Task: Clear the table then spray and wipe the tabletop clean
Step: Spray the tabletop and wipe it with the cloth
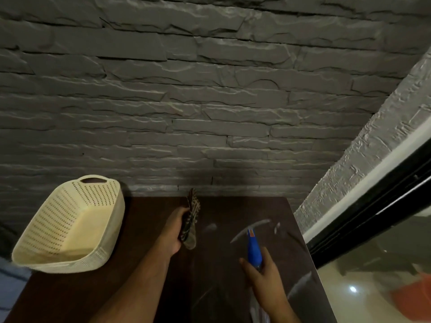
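I see my left hand with its grip curled round a patterned cloth near the far edge of the dark surface. My right hand has its grip wrapped round a blue spray bottle toward the right edge. A cream perforated basket sits tilted at the far left corner

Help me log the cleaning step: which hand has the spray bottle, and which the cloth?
The right hand grips the blue spray bottle; the left hand holds the patterned cloth.
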Demonstrator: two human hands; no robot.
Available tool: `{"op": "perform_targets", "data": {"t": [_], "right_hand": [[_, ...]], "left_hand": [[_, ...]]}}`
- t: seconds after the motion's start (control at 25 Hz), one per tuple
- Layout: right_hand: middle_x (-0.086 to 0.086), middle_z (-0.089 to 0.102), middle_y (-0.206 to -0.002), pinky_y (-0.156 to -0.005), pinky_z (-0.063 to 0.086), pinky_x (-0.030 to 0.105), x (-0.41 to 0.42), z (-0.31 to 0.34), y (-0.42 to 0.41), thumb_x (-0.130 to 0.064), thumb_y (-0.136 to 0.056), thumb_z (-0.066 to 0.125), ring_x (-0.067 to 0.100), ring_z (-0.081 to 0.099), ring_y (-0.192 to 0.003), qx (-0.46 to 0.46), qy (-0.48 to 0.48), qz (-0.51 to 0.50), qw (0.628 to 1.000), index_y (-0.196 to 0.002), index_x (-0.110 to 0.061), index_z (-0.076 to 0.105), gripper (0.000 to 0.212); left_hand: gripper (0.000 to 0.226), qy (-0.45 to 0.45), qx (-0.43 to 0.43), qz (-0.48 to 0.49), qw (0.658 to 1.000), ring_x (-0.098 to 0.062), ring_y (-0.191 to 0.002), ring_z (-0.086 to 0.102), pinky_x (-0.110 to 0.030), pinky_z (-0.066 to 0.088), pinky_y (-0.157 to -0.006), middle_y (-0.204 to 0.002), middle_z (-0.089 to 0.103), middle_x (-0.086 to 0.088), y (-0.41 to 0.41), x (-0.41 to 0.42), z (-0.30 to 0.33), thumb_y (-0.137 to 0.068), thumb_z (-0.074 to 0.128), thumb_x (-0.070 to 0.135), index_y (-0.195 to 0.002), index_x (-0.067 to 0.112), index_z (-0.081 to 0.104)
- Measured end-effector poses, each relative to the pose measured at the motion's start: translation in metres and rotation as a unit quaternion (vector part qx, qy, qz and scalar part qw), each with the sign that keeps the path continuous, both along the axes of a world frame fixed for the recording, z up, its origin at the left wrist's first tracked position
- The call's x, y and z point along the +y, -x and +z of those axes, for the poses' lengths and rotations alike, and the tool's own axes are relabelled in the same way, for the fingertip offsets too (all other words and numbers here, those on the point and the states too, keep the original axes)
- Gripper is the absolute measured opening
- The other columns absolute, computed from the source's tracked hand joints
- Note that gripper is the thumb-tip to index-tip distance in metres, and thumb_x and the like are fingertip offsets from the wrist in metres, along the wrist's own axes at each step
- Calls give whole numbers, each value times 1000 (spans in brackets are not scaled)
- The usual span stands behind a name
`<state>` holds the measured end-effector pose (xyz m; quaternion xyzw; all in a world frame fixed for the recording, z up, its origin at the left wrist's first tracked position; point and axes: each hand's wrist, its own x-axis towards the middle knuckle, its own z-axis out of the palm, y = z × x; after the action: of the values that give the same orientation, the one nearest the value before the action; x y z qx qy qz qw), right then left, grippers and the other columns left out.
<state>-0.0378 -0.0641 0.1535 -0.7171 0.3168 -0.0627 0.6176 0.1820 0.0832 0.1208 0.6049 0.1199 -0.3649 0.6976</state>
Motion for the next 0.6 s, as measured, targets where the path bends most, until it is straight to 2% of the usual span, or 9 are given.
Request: {"op": "perform_targets", "data": {"t": [0.08, 0.16, 0.24, 0.32, 0.36, 0.44, 0.52, 0.6], "right_hand": [[7, 67, -78, -65, 53, 31, -6, 3, -25, -19, -81, 73, 15, 62, -64, -1, -16, -3, 1000, -94, -20, 61, 18], [7, 61, -68, -62, 50, 38, -12, -1, -55, -26, -76, 75, 19, 56, -58, 9, -32, -4, 999, -93, -18, 61, 24], [5, 57, -60, -57, 47, 37, -20, -10, -82, -27, -75, 76, 19, 53, -52, 13, -47, -12, 999, -91, -16, 59, 25], [5, 54, -56, -53, 45, 35, -27, -24, -106, -19, -82, 71, 20, 50, -49, 19, -67, 12, 997, -93, -13, 56, 20], [4, 54, -55, -53, 45, 35, -30, -32, -116, -18, -83, 70, 20, 50, -49, 21, -74, 23, 997, -93, -12, 56, 19], [4, 54, -57, -57, 45, 37, -35, -44, -132, -23, -79, 73, 22, 50, -52, 18, -82, 32, 996, -91, -13, 57, 22], [5, 55, -59, -58, 46, 38, -40, -55, -146, -25, -77, 72, 21, 51, -52, 18, -78, 44, 996, -88, -13, 57, 22], [7, 53, -58, -53, 46, 36, -44, -66, -157, -19, -82, 70, 20, 51, -50, 33, -101, 56, 993, -91, -9, 56, 19]], "left_hand": [[29, -30, -44, 1, 999, -22, -79, 61, -34, 46, -65, -93, 65, -8, -18, -3, -12, -95, 54, 28, -120, 13, 56], [28, -83, -91, 19, 992, -20, -95, 64, -32, 49, -72, -108, 66, -4, -35, -1, -30, -93, 60, 23, -121, 24, 56], [28, -124, -134, 33, 983, -17, -91, 65, -26, 51, -66, -107, 66, -3, -51, 3, -45, -92, 62, 16, -119, 22, 58], [22, -161, -160, 64, 972, -16, -84, 66, -22, 50, -60, -99, 67, -2, -72, 6, -65, -92, 62, 15, -114, 21, 60], [20, -182, -172, 75, 965, -17, -85, 67, -24, 51, -62, -97, 67, -1, -84, 6, -76, -92, 62, 18, -111, 22, 61], [25, -219, -199, 65, 953, -22, -94, 67, -31, 55, -76, -100, 69, 1, -103, 3, -103, -89, 65, 22, -113, 24, 64], [36, -269, -254, 14, 929, -20, -104, 64, -32, 51, -89, -112, 67, 1, -113, -8, -129, -87, 65, 22, -123, 23, 62], [45, -331, -345, -46, 877, -19, -112, 58, -28, 44, -95, -123, 61, -1, -112, -24, -150, -87, 64, 22, -132, 21, 57]]}}
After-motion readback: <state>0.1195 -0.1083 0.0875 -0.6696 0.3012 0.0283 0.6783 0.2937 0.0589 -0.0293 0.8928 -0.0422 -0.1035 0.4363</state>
